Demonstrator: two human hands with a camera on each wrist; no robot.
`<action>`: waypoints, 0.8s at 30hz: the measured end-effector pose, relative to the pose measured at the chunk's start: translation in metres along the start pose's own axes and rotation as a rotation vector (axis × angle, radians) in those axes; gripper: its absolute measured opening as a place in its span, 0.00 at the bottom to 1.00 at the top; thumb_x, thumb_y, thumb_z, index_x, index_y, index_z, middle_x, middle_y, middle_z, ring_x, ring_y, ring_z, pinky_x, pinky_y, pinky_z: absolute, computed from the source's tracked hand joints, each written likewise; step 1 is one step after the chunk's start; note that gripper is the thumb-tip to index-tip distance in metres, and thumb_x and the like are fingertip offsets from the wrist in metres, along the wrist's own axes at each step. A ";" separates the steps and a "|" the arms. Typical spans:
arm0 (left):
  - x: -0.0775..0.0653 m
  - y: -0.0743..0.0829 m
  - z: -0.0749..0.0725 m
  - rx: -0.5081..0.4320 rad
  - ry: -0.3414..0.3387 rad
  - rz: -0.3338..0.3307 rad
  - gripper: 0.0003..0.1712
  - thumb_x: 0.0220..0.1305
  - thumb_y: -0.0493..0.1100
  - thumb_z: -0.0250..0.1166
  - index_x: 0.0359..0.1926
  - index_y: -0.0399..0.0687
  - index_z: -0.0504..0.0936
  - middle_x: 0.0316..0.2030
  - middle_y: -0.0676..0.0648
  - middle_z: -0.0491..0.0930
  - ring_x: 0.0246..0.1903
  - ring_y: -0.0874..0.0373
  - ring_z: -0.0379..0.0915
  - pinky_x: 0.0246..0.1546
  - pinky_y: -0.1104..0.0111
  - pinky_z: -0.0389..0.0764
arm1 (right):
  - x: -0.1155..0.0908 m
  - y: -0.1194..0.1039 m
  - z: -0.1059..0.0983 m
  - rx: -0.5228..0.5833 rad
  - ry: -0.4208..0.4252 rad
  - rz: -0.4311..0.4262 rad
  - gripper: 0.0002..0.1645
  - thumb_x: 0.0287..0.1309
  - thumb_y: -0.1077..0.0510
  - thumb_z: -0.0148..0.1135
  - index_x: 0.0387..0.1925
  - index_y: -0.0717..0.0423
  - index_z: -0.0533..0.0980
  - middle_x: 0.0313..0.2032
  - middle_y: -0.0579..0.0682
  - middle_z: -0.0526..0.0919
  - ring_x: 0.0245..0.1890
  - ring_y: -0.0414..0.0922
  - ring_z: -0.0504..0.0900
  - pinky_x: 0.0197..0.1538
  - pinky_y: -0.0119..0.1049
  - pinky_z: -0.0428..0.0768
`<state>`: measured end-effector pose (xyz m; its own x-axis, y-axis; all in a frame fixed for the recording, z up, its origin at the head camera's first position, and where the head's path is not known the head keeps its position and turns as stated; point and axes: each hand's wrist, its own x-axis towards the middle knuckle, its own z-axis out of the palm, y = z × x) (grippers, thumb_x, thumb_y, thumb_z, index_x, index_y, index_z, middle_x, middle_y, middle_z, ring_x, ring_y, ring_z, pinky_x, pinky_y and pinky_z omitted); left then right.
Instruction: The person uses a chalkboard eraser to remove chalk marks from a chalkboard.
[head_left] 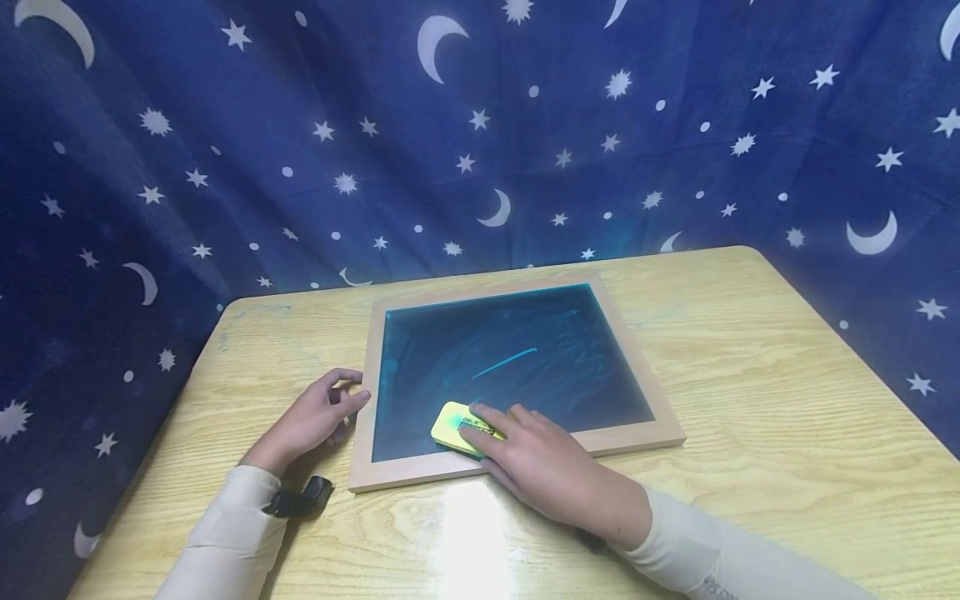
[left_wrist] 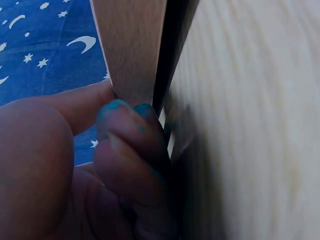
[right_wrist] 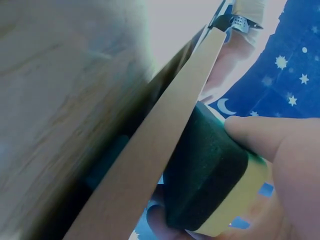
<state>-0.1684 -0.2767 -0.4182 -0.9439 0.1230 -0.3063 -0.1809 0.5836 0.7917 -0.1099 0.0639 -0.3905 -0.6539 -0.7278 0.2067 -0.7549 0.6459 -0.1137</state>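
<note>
A small chalkboard [head_left: 427, 367] in a pale wooden frame lies on the table. One short teal chalk line [head_left: 504, 362] and faint smears mark its dark surface. My right hand [head_left: 536, 458] grips a yellow eraser [head_left: 450, 423] over the lower edge of the board. In the right wrist view the eraser's dark pad [right_wrist: 205, 172] shows beside the frame; whether it touches the board I cannot tell. At the frame's left side, my left hand [head_left: 318, 412] holds the edge with thumb and bent fingers. Teal dust coats some fingertips [left_wrist: 116, 105] in the left wrist view.
The light wood-grain table [head_left: 765, 375] extends around the board, with faint teal smudges [head_left: 258, 312] at its back left corner. A dark blue cloth [head_left: 540, 225] with white stars and moons hangs behind the table. A black strap [head_left: 300, 500] circles the left wrist.
</note>
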 end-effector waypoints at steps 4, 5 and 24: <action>-0.001 0.000 -0.001 0.001 0.002 0.002 0.34 0.74 0.55 0.58 0.70 0.40 0.61 0.33 0.46 0.73 0.19 0.58 0.66 0.20 0.66 0.74 | 0.001 0.005 0.000 -0.002 0.009 0.028 0.28 0.67 0.50 0.63 0.67 0.44 0.73 0.67 0.53 0.74 0.46 0.49 0.80 0.46 0.46 0.84; -0.001 0.000 -0.001 0.002 0.003 0.003 0.34 0.74 0.55 0.58 0.70 0.40 0.61 0.33 0.46 0.74 0.19 0.58 0.66 0.20 0.66 0.74 | 0.001 0.006 0.000 -0.007 0.017 0.036 0.28 0.67 0.51 0.64 0.67 0.44 0.73 0.67 0.53 0.74 0.46 0.50 0.81 0.46 0.46 0.84; 0.001 -0.001 -0.001 0.004 0.004 0.007 0.35 0.73 0.56 0.59 0.70 0.40 0.61 0.33 0.45 0.74 0.20 0.58 0.67 0.20 0.65 0.75 | -0.001 0.047 -0.005 -0.075 0.058 0.254 0.24 0.61 0.55 0.70 0.59 0.47 0.76 0.62 0.57 0.76 0.47 0.58 0.83 0.39 0.52 0.85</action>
<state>-0.1694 -0.2780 -0.4193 -0.9463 0.1234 -0.2988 -0.1736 0.5857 0.7917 -0.1448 0.0963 -0.3912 -0.8161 -0.5274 0.2364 -0.5598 0.8229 -0.0969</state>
